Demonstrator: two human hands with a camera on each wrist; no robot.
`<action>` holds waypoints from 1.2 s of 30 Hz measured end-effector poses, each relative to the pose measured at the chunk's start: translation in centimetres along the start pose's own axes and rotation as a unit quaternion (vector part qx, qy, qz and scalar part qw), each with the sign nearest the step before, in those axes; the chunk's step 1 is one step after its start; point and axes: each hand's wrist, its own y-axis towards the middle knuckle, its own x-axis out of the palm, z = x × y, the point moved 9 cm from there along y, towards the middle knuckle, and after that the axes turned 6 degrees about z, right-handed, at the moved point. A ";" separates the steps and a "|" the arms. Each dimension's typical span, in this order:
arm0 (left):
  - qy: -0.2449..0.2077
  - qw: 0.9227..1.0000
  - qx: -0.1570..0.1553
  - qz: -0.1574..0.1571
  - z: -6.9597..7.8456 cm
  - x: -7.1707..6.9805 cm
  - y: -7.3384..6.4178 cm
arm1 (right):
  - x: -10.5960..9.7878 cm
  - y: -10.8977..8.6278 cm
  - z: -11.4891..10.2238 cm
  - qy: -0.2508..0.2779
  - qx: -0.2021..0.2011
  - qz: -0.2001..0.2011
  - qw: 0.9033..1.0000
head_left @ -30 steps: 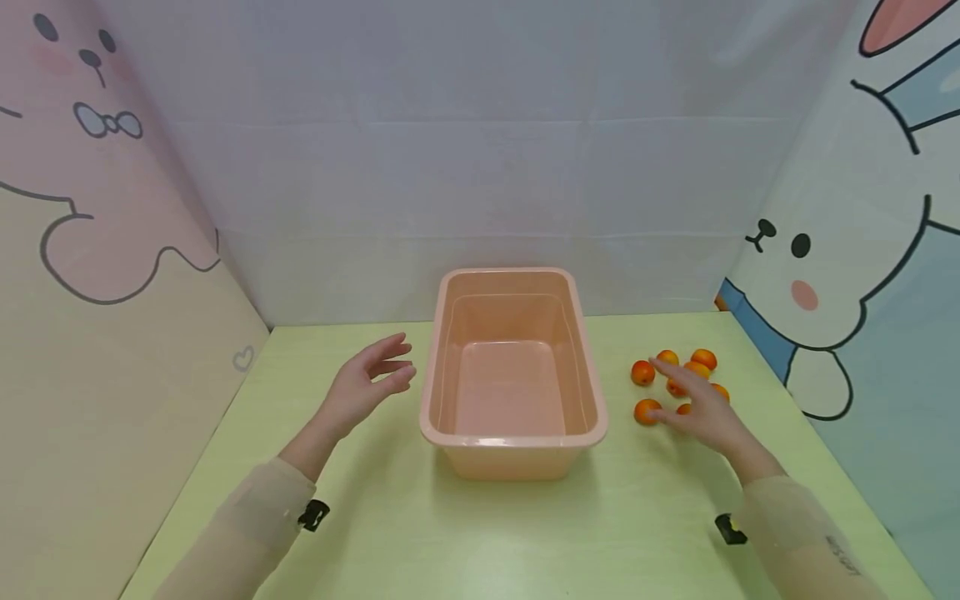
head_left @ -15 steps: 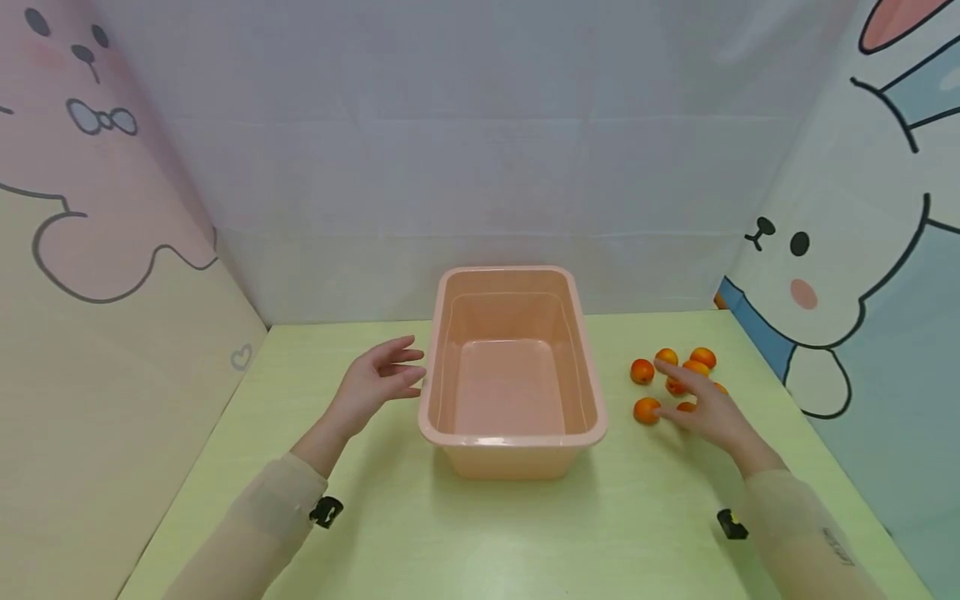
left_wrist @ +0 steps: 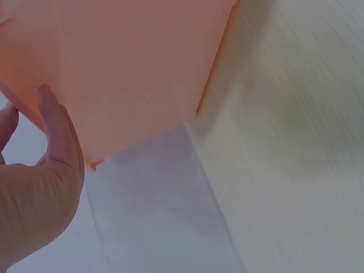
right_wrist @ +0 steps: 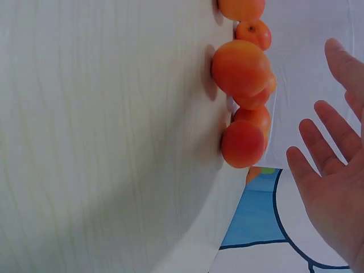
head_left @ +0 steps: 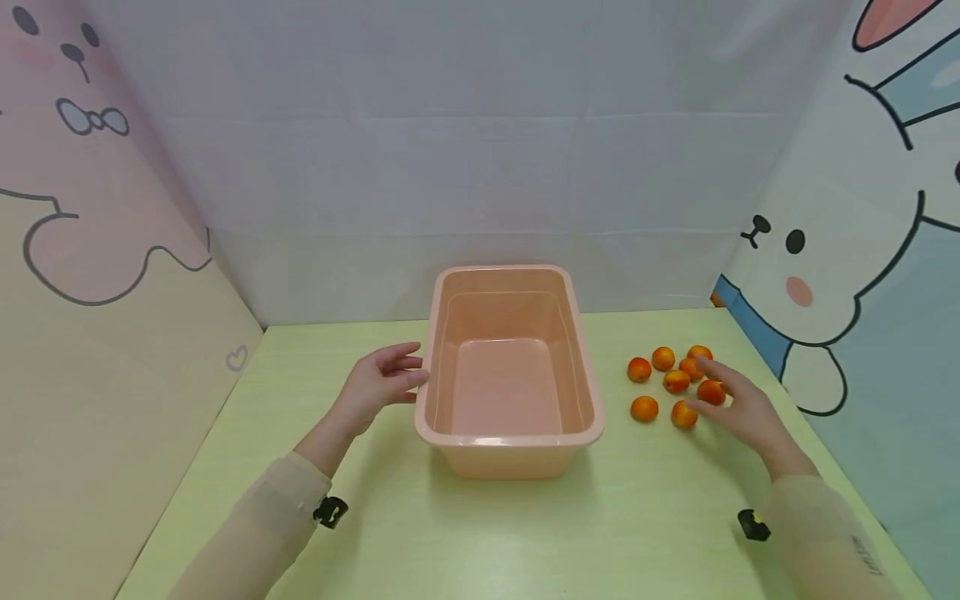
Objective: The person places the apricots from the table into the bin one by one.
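Right hand (head_left: 738, 414): over the last second it has shifted to the right and drawn back from the nearest fruits, so two that it mostly hid now show more plainly; its fingers are spread and loosely bent, gripping nothing, beside the group's right edge.
Left hand (head_left: 367, 392): a second ago it stood clear of the basin; now it is at the left rim, the thumb tip overlapping that edge in the head view; fingers relaxed and slightly bent, though how firmly they touch cannot be told.
Orange fruits (head_left: 677, 382): eight visible, smooth, glossy, round to slightly oval, in a loose cluster on the table right of the basin, some close together, two nearer the front; one shows a dark stem spot.
Basin (head_left: 510, 440): peach-pink, smooth and shiny like plastic, a rounded rectangle with a broad rim and walls narrowing downward.
Basin's lie: upright, mouth up, long axis running from the near side towards the pale, creased backdrop (head_left: 465, 167).
Table (head_left: 480, 542): pale yellow-green, with fine wood-like grain.
Sleeves (head_left: 240, 525): cream, soft-looking fabric.
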 end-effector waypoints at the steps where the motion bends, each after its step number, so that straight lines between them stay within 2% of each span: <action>1: -0.002 1.000 -0.001 -0.002 0.0 0.0 0.0 | -0.2 0.0 0.3 0.000 0.003 0.004 1.000; 10: 0.010 1.000 -0.022 -0.006 -0.1 0.3 0.3 | -1.9 -0.1 2.1 0.011 -0.018 0.055 0.998; 19: -0.004 0.999 -0.044 -0.032 -0.3 0.6 0.4 | -2.4 0.2 3.1 0.029 -0.022 0.066 0.997; 23: -0.020 0.998 -0.053 -0.033 -0.3 0.6 0.3 | -2.0 0.4 4.2 0.042 0.007 0.052 0.998; 29: -0.053 0.996 -0.063 -0.030 -0.8 0.6 0.4 | -0.7 0.6 6.6 0.073 0.083 0.018 0.994; 36: -0.075 0.995 -0.068 -0.023 -1.1 0.7 0.4 | -0.2 0.9 7.5 0.069 0.103 0.011 0.992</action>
